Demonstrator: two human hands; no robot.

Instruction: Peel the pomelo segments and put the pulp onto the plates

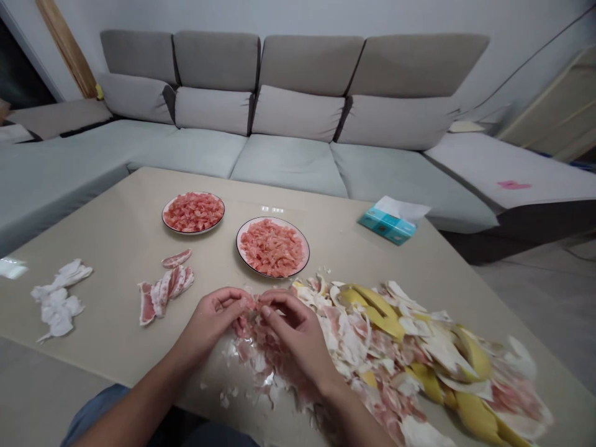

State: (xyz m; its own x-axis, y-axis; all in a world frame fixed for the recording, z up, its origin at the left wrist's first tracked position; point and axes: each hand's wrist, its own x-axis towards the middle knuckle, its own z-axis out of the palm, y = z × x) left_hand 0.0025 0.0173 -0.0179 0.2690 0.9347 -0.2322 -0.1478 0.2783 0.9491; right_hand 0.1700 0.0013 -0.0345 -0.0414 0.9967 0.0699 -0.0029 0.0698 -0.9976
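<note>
My left hand (215, 320) and my right hand (298, 329) meet over the near middle of the table, fingers closed on a small piece of pink pomelo flesh (254, 303) between them. Under and beside them lie torn membranes and white scraps (261, 357). Just beyond the hands, a dark-rimmed plate (244, 261) carries loose pink pulp (271, 247). Farther left, a second plate (193, 232) holds more pulp (194, 212). Several pomelo segments (168, 288) in whitish skin rest left of my left hand.
Yellow and white pomelo peel (379, 310) is heaped with membranes along the table's right side. Crumpled white tissues (59, 301) lie at the left. A blue tissue pack (388, 223) sits near the far right edge. Behind the table (116, 236) stands a grey sofa (288, 164).
</note>
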